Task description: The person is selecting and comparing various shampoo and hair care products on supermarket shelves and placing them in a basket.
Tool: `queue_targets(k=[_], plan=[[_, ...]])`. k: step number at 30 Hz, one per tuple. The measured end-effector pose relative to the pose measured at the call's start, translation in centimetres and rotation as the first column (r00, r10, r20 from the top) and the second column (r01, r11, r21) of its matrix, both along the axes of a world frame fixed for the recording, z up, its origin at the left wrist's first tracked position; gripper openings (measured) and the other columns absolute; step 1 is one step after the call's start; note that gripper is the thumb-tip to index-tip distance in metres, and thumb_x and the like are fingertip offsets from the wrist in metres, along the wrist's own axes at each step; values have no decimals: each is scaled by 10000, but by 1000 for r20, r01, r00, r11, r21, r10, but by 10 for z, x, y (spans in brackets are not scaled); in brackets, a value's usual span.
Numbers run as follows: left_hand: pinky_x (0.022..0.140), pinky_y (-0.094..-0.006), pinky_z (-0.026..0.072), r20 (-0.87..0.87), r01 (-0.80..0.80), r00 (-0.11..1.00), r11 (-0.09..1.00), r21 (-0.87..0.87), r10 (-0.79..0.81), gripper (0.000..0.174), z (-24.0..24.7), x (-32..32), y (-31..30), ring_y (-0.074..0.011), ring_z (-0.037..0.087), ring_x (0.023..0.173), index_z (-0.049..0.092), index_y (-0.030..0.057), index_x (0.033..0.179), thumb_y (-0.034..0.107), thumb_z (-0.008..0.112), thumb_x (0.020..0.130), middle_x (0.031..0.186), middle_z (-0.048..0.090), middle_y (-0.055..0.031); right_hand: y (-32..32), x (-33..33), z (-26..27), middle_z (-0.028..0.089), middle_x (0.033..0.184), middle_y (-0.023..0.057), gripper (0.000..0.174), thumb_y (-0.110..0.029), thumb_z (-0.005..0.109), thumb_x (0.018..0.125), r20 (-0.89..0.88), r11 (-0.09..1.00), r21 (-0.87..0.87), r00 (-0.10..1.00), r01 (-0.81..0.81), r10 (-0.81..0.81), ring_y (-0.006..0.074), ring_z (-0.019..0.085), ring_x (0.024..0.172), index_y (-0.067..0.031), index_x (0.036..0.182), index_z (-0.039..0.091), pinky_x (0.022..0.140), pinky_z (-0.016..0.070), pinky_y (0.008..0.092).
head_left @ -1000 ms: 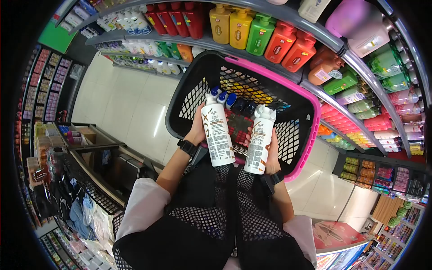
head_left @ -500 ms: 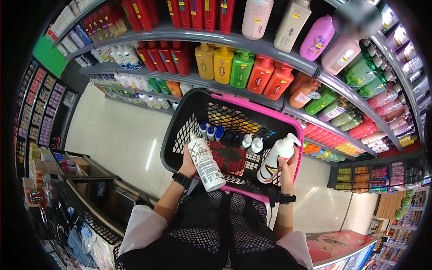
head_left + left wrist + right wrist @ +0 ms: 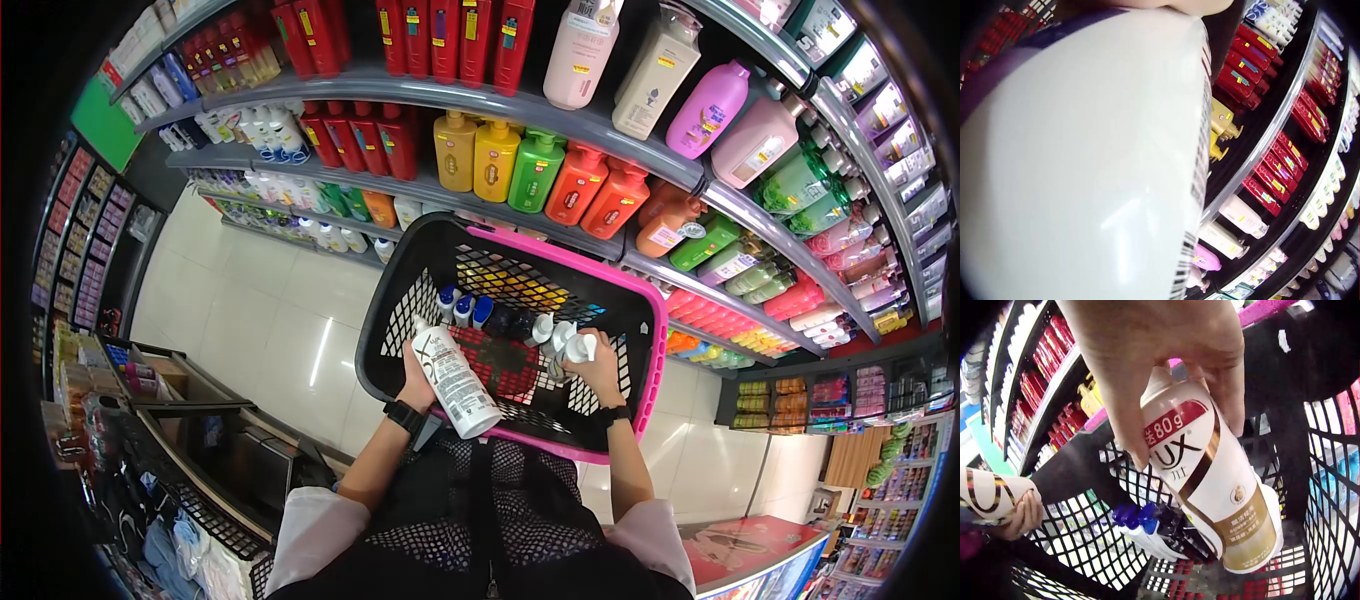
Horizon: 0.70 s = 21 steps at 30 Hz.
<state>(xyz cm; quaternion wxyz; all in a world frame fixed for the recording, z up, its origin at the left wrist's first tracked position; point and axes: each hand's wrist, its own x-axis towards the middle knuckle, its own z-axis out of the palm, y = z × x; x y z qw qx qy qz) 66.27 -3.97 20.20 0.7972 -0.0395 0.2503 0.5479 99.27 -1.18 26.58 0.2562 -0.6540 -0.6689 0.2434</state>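
Left hand (image 3: 418, 378), at frame centre, grips a white bottle (image 3: 455, 380) tilted over the near edge of the pink-rimmed basket (image 3: 655, 340). Right hand (image 3: 602, 372) clasps a second white bottle (image 3: 572, 350) inside the basket. Blue-capped bottles (image 3: 465, 308) line the basket's middle, and stocked shelves (image 3: 600, 128) fill the top of the frame.

We find the basket (image 3: 655, 330) open from above, with room to reach down at its centre. A row of bottles (image 3: 500, 318) bars its upper part, and the tilted white bottle (image 3: 455, 380) overhangs the lower-left rim. Stocked shelves (image 3: 600, 130) wall the upper frame; bare floor tiles (image 3: 260, 310) lie left.
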Motion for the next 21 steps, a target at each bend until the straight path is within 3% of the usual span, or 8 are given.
queue_targets(k=[2,3,5,7,10,13,14,21], plan=[[818,-515,480,-10,-30,999,1000,2,30,734,-5,-1,1,-380,579,915,491,20,1124,634,181,870,988,585,-224,8,-8,-17,557,907,121,555,-222,790,514,69,990,-37,988,-135,137,312,586,850,-92,1002,558,729,482,382],[818,-515,480,-11,-30,999,1000,3,30,734,-5,-2,1,-380,579,915,491,20,1124,634,181,870,988,585,-224,12,-12,-27,563,940,122,545,-245,775,531,65,971,-147,978,-188,199,320,593,848,-98,1008,557,737,482,393],[808,-516,481,-32,-112,994,983,-147,109,706,7,0,-2,-380,581,892,510,29,1090,620,190,874,973,588,-219,12,-26,-54,562,990,109,549,-243,764,544,117,925,-220,933,-309,339,324,599,849,-118,1034,552,747,482,398],[807,-516,478,-61,-130,991,975,-180,121,681,6,0,1,-377,581,876,525,39,1073,605,202,873,962,591,-209,9,-29,-89,506,1133,93,603,-226,750,574,139,865,-185,859,-466,492,319,567,967,-169,1121,501,747,492,430],[825,-533,458,-64,-145,989,960,-238,133,571,7,-1,0,-374,577,865,545,57,1027,518,251,865,928,593,-186,0,-40,-122,525,1082,84,571,-210,768,573,127,857,-203,855,-474,503,324,575,941,-164,1081,512,766,486,421],[836,-542,448,-61,-153,988,944,-293,141,572,2,0,0,-373,573,880,547,61,1030,521,253,860,931,595,-177,-4,-53,-141,508,1043,112,550,-204,764,562,149,906,-272,916,-324,372,344,574,917,-149,1037,494,755,479,438],[862,-563,427,9,-121,992,968,-220,126,615,-8,-3,0,-382,561,911,545,63,1055,564,252,855,957,590,-176,-3,-52,-145,508,1043,112,550,-204,764,562,143,903,-273,915,-330,378,344,574,917,-149,1037,494,755,479,438],[906,-594,383,-55,-135,991,961,-243,125,647,-19,2,0,-407,526,981,521,71,1118,602,268,847,1044,556,-202,-15,-34,-167,518,1029,128,611,-183,788,557,87,881,-407,951,-239,298,332,560,954,-143,1087,486,793,471,412]])
